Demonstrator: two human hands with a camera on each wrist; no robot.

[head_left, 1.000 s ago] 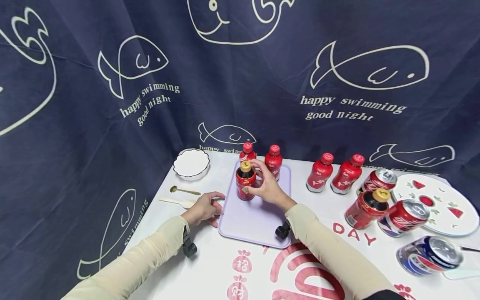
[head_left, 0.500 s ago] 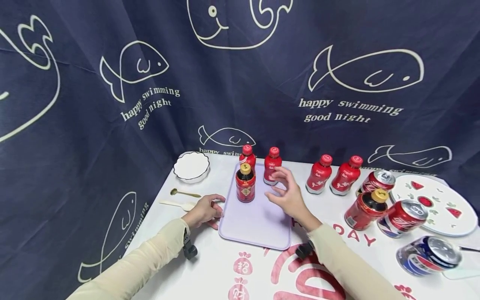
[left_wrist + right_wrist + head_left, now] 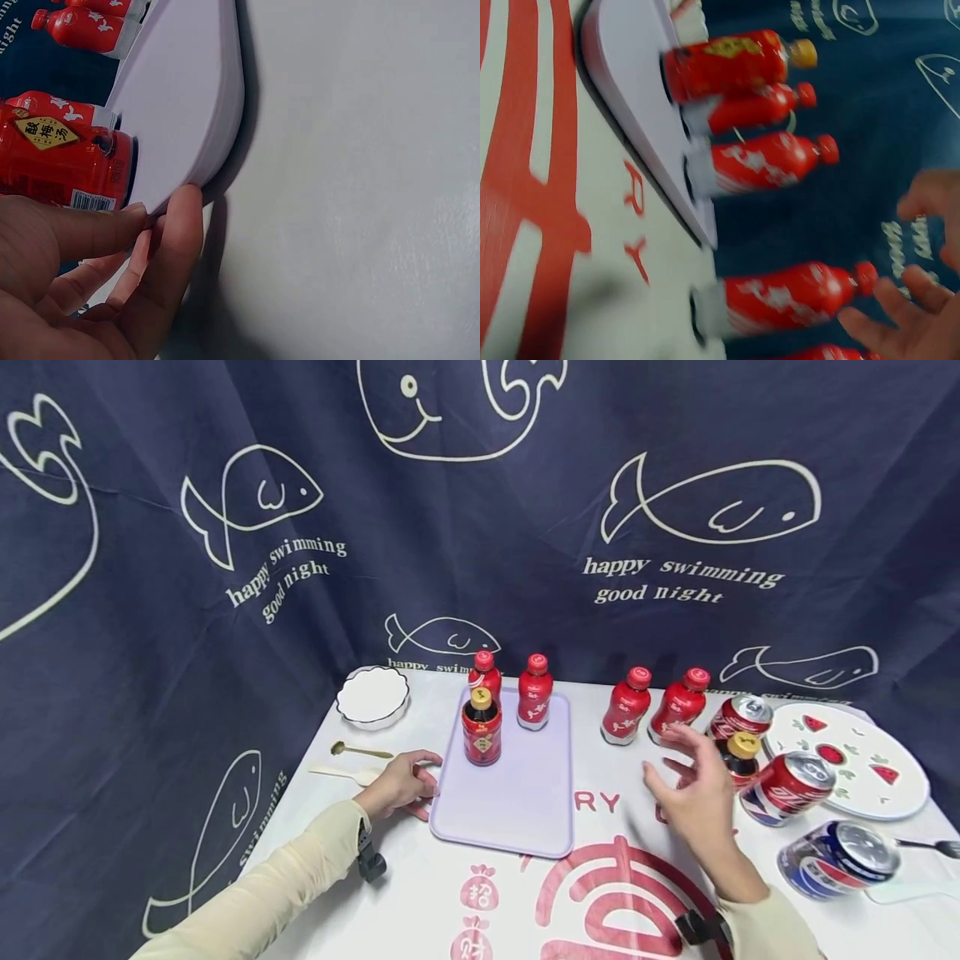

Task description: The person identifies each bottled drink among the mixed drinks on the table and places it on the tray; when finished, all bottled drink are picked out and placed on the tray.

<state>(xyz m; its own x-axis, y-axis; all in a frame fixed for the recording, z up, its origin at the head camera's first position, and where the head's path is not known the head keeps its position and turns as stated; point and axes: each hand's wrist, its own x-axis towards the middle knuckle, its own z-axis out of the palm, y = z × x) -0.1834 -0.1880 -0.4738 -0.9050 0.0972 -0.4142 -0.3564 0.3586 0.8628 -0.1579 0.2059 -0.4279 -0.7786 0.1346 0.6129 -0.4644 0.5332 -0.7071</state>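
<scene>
Head view shows the left hand [image 3: 397, 783] pinching the near left edge of the lilac tray [image 3: 517, 802], which carries a gold-capped bottle [image 3: 481, 727] and two red-capped ones. To the right, the right hand [image 3: 693, 793] hovers with fingers spread and empty before another gold-capped bottle [image 3: 741, 757] standing among the cans [image 3: 787, 787] on the table [image 3: 600, 893]. Judging by this, loading the tray is midway; the next move calls for closing the grip round that bottle without knocking the cans.

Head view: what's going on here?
A person's left hand holds the left edge of a lilac tray carrying three upright bottles, one gold-capped. The right hand, open and empty, hovers near a second gold-capped bottle among the drinks cans right of the tray. Two red-capped bottles stand off the tray.
</scene>
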